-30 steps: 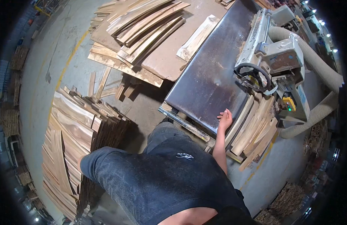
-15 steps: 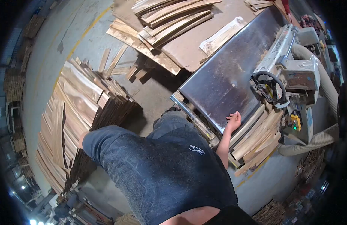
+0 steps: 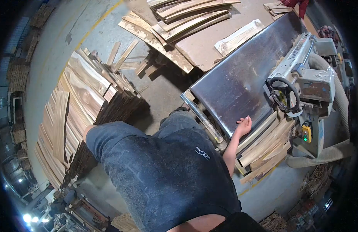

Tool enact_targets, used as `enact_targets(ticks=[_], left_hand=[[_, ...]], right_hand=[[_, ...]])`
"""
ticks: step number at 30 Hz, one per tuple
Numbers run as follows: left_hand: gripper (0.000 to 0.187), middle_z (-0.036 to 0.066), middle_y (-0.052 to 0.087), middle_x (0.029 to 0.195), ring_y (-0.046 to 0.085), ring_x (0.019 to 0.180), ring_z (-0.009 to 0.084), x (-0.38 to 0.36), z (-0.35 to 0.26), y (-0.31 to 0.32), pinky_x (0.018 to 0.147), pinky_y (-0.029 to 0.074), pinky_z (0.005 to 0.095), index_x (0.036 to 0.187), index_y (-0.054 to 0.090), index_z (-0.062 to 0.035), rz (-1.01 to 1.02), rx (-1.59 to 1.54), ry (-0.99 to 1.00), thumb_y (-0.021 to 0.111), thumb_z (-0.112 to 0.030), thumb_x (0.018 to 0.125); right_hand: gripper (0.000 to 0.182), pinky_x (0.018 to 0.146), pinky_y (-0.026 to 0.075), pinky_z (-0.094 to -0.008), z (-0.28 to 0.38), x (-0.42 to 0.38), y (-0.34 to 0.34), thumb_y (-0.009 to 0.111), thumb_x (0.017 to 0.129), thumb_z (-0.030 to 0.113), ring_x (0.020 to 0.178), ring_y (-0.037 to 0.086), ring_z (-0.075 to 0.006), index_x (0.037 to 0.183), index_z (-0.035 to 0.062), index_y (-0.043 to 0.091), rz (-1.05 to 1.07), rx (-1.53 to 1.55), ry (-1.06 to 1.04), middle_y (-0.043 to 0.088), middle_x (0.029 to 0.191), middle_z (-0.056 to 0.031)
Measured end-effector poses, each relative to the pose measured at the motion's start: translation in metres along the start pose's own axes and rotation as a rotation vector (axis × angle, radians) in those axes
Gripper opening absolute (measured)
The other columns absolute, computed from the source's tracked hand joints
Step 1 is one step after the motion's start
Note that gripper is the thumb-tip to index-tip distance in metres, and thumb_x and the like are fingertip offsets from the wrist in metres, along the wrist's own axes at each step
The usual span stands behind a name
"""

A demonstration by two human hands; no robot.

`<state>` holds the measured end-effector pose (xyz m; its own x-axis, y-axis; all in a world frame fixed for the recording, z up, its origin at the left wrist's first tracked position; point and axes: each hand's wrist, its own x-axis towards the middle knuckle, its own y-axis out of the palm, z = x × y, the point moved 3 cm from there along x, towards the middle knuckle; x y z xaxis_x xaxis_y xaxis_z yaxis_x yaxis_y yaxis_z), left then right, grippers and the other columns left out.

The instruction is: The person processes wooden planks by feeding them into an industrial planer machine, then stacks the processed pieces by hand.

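My right hand (image 3: pixel 244 125) hung loosely open and empty, fingers half curled, at the near end of the metal table (image 3: pixel 246 73). Curved wooden strips (image 3: pixel 266 141) lay just to its right, a black handwheel (image 3: pixel 282 94) beyond them. Well to its left, stacked boards (image 3: pixel 76 100) stood by my left arm (image 3: pixel 109 137); whether my left hand was open or closed, I cannot tell.

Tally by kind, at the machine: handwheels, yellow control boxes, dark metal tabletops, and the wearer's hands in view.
Round black handwheel: 1
Yellow control box with a green light: 1
Long, dark, shiny metal tabletop: 1
Bare right hand: 1
Total: 4
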<state>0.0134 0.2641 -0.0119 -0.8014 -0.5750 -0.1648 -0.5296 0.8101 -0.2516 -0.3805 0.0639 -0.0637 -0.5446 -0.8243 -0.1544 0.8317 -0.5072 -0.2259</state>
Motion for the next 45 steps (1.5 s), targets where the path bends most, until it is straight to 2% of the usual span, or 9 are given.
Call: enact_targets(ticks=[5, 7, 10, 13, 25, 32, 38, 40, 45], left_hand=[[0.065, 0.023, 0.044, 0.134, 0.043, 0.118, 0.0434, 0.007, -0.025, -0.058, 0.091, 0.036, 0.057, 0.122, 0.059, -0.0098, 0.159, 0.385, 0.233, 0.06, -0.059, 0.079], [0.069, 0.027, 0.036, 0.142, 0.038, 0.127, 0.0475, 0.021, -0.034, -0.15, 0.092, 0.035, 0.058, 0.128, 0.057, -0.0146, -0.101, 0.624, 0.518, 0.07, -0.053, 0.072], [0.054, 0.021, 0.046, 0.137, 0.046, 0.125, 0.0379, 0.081, 0.024, -0.247, 0.103, 0.039, 0.0483, 0.131, 0.054, -0.0104, -0.438, 0.758, 0.009, 0.067, -0.011, 0.079], [0.047, 0.021, 0.054, 0.12, 0.055, 0.106, 0.0367, 0.173, 0.036, -0.329, 0.087, 0.047, 0.0487, 0.124, 0.058, -0.0093, -1.066, 0.897, 0.087, 0.069, -0.021, 0.08], [0.071, 0.016, 0.062, 0.109, 0.059, 0.099, 0.0346, 0.316, 0.048, -0.383, 0.083, 0.052, 0.0445, 0.127, 0.061, -0.0124, -0.703, 0.621, -0.453, 0.077, -0.046, 0.067], [0.078, 0.004, 0.056, 0.103, 0.057, 0.082, 0.0146, 0.25, 0.008, -0.232, 0.066, 0.053, 0.0288, 0.155, 0.016, -0.0199, -0.371, -0.781, 0.02, 0.055, -0.024, 0.088], [0.104, 0.019, 0.054, 0.116, 0.058, 0.1, 0.0267, 0.195, -0.042, -0.06, 0.088, 0.049, 0.0363, 0.156, 0.009, -0.0208, -0.236, -0.466, -0.256, 0.071, -0.03, 0.073], [0.104, 0.022, 0.053, 0.11, 0.057, 0.094, 0.0284, 0.189, -0.032, -0.027, 0.087, 0.047, 0.0351, 0.155, 0.017, -0.0202, -0.25, 0.112, -0.261, 0.075, -0.032, 0.07], [0.091, 0.036, 0.037, 0.131, 0.042, 0.122, 0.0421, 0.193, -0.053, 0.029, 0.102, 0.035, 0.0526, 0.146, 0.041, -0.0186, -0.197, 0.751, -0.126, 0.076, -0.055, 0.07]], right_hand=[[0.026, 0.051, 0.047, -0.0265, 0.012, -0.012, 0.002, 0.051, 0.1, 0.018, 0.056, 0.058, -0.0135, 0.116, -0.0016, 0.058, -0.015, -0.068, -0.034, 0.063, 0.078, -0.0095], [0.027, 0.055, 0.047, -0.026, 0.01, -0.014, -0.001, 0.052, 0.1, 0.019, 0.059, 0.059, -0.0129, 0.117, -0.0005, 0.059, 0.013, -0.041, -0.026, 0.064, 0.08, -0.0085], [0.027, 0.055, 0.045, -0.0243, 0.006, -0.021, -0.004, 0.052, 0.1, 0.02, 0.061, 0.06, -0.0122, 0.118, 0.0006, 0.059, 0.033, 0.002, -0.053, 0.064, 0.082, -0.0074], [0.028, 0.059, 0.045, -0.0241, 0.0, -0.028, -0.008, 0.052, 0.1, 0.019, 0.067, 0.06, -0.0107, 0.12, 0.0009, 0.059, 0.009, 0.054, -0.031, 0.064, 0.086, -0.0063], [0.03, 0.069, 0.051, -0.0269, -0.017, -0.08, -0.021, 0.054, 0.099, 0.018, 0.081, 0.066, -0.0149, 0.122, -0.0006, 0.059, -0.124, 0.27, 0.155, 0.066, 0.097, -0.0078], [0.053, 0.081, 0.051, -0.0303, 0.008, -0.147, -0.011, 0.068, 0.09, 0.031, 0.1, 0.065, -0.0178, 0.133, 0.004, 0.052, 0.243, 0.212, 0.354, 0.065, 0.116, -0.009], [0.09, 0.096, 0.051, -0.0433, 0.052, -0.208, -0.01, 0.085, 0.074, 0.027, 0.119, 0.056, -0.029, 0.145, 0.0032, 0.034, 0.831, 0.138, 0.307, 0.047, 0.139, -0.0165], [0.038, 0.082, 0.05, -0.0306, 0.017, -0.219, -0.015, 0.074, 0.086, 0.022, 0.089, 0.061, -0.0126, 0.115, 0.0007, 0.061, 0.729, -0.104, 0.151, 0.068, 0.099, -0.0043], [0.022, 0.079, 0.048, -0.0295, -0.067, -0.261, -0.032, 0.066, 0.092, 0.022, 0.086, 0.059, -0.01, 0.101, 0.0026, 0.063, 0.628, -0.07, 0.221, 0.065, 0.091, -0.0005]])
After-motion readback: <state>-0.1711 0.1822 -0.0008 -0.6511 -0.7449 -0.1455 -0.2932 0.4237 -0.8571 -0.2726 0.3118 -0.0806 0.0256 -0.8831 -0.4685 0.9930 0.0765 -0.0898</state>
